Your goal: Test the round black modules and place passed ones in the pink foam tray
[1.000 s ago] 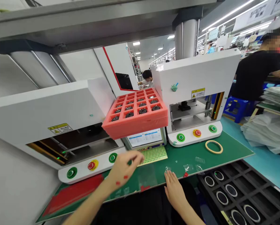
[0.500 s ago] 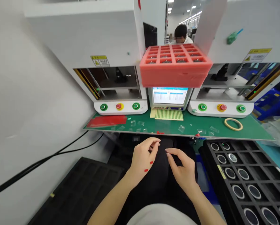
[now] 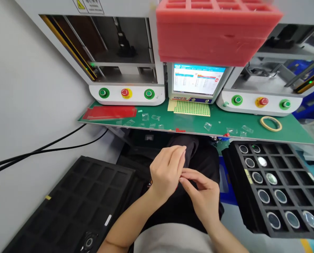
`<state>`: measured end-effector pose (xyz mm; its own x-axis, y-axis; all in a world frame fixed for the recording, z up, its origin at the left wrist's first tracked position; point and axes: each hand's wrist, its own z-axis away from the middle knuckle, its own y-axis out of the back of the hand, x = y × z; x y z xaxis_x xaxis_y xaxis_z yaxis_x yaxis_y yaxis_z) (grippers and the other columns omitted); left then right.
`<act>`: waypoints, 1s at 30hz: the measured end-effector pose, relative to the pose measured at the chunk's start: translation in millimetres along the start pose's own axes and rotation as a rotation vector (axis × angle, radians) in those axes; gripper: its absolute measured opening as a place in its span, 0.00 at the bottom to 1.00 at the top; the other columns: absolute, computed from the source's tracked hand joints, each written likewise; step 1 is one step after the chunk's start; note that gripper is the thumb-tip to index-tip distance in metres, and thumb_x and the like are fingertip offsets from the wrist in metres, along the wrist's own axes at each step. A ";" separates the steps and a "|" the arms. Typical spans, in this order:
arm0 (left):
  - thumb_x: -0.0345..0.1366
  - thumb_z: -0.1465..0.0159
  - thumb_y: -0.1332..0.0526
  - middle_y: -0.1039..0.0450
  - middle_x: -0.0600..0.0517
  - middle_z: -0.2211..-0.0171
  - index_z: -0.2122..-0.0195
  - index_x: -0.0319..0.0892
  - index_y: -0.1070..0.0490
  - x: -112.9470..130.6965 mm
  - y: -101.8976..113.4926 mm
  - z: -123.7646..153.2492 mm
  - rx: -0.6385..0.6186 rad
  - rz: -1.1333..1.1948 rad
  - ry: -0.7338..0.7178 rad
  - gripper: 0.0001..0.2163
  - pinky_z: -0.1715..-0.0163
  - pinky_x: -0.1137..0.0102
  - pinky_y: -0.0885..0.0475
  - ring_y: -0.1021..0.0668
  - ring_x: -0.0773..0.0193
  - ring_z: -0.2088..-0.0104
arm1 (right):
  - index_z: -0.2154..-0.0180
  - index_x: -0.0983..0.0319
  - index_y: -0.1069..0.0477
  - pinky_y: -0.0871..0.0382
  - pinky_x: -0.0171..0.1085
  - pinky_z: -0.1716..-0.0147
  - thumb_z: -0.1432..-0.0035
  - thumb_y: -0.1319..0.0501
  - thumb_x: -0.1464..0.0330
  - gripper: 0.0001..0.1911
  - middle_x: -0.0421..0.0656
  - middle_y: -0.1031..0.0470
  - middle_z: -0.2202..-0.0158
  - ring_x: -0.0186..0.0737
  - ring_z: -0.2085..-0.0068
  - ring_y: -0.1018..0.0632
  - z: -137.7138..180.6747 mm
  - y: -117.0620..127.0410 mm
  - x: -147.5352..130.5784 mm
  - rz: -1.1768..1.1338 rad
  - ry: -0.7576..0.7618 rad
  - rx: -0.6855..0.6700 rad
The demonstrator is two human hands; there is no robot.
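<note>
My left hand [image 3: 166, 170] is above my lap with its fingers bent and pressed together; its palm side is turned away, so anything inside is hidden. My right hand [image 3: 202, 189] is beside it, thumb and forefinger pinched together at the left hand's thumb side. What the pinch holds, if anything, is too small to make out. To the right is a black compartment tray [image 3: 273, 186] with round glass-topped parts [image 3: 264, 196] in several pockets. On my left lies another black tray [image 3: 93, 189], with a round dark part [image 3: 89, 242] at its near end.
A green bench [image 3: 169, 121] runs ahead, bearing red strips [image 3: 111, 112], a sheet of green dots [image 3: 192, 108], clear film scraps [image 3: 207, 126] and a tape roll [image 3: 271, 123]. Two button-fronted machines flank a monitor [image 3: 196, 80]. A red foam box [image 3: 212, 35] overhangs the monitor.
My hands have come from apart to touching, the left one turning over. Two small red pieces seen on the left hand are now mostly hidden. The view has tilted down.
</note>
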<state>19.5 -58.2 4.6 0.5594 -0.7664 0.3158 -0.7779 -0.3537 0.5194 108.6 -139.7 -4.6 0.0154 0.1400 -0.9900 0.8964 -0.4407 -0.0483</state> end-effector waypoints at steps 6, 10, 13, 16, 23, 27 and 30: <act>0.24 0.38 0.38 0.21 0.48 0.64 0.54 0.40 0.29 -10.8 -13.5 5.2 -0.019 0.076 -0.003 0.11 0.62 0.69 0.24 0.20 0.63 0.63 | 0.70 0.59 0.20 0.18 0.38 0.63 0.48 0.33 0.76 0.07 0.44 0.17 0.63 0.43 0.62 0.16 -1.6 -0.6 12.8 0.029 0.027 0.029; 0.26 0.38 0.37 0.21 0.48 0.64 0.56 0.39 0.29 -14.2 -18.7 3.7 -0.032 0.080 0.003 0.09 0.62 0.70 0.24 0.20 0.63 0.64 | 0.68 0.59 0.23 0.20 0.38 0.60 0.45 0.34 0.78 0.07 0.45 0.18 0.61 0.41 0.61 0.17 -1.8 5.1 22.4 0.099 0.112 -0.027; 0.28 0.37 0.36 0.21 0.48 0.65 0.57 0.39 0.29 -18.5 -21.1 1.2 -0.035 0.065 0.041 0.08 0.62 0.70 0.24 0.20 0.63 0.64 | 0.64 0.60 0.25 0.21 0.40 0.61 0.43 0.37 0.80 0.10 0.47 0.19 0.57 0.41 0.62 0.18 -1.3 12.3 28.3 0.161 0.235 -0.076; 0.31 0.35 0.38 0.20 0.49 0.64 0.57 0.40 0.28 -24.7 -22.4 0.8 -0.045 0.020 0.133 0.06 0.61 0.70 0.24 0.20 0.63 0.64 | 0.60 0.61 0.27 0.22 0.40 0.64 0.43 0.38 0.82 0.13 0.49 0.20 0.57 0.40 0.62 0.19 -2.7 20.7 28.8 0.229 0.371 -0.127; 0.31 0.35 0.38 0.21 0.50 0.64 0.58 0.39 0.28 -33.5 -23.9 7.0 -0.068 0.058 0.207 0.05 0.60 0.71 0.25 0.20 0.65 0.63 | 0.59 0.64 0.28 0.19 0.40 0.67 0.43 0.40 0.82 0.12 0.52 0.19 0.60 0.41 0.63 0.18 -13.4 29.0 20.5 0.444 0.675 -0.196; 0.32 0.35 0.39 0.21 0.50 0.64 0.58 0.40 0.28 -35.2 -26.2 7.2 -0.059 0.080 0.232 0.05 0.60 0.71 0.25 0.20 0.65 0.63 | 0.61 0.65 0.27 0.18 0.38 0.68 0.43 0.39 0.82 0.10 0.49 0.19 0.61 0.40 0.64 0.17 -14.2 30.9 24.0 0.471 0.723 -0.156; 0.33 0.34 0.39 0.20 0.50 0.63 0.58 0.40 0.28 -33.3 -28.0 9.2 -0.096 0.135 0.274 0.05 0.58 0.71 0.26 0.20 0.65 0.62 | 0.64 0.63 0.27 0.18 0.36 0.68 0.43 0.37 0.80 0.08 0.46 0.19 0.61 0.38 0.65 0.17 -13.0 45.2 30.5 0.479 0.646 -0.111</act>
<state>20.0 -27.7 -27.8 0.5197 -0.6250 0.5825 -0.8269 -0.1965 0.5269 155.3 -143.9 -35.3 0.6307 0.4576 -0.6268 0.7660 -0.4965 0.4083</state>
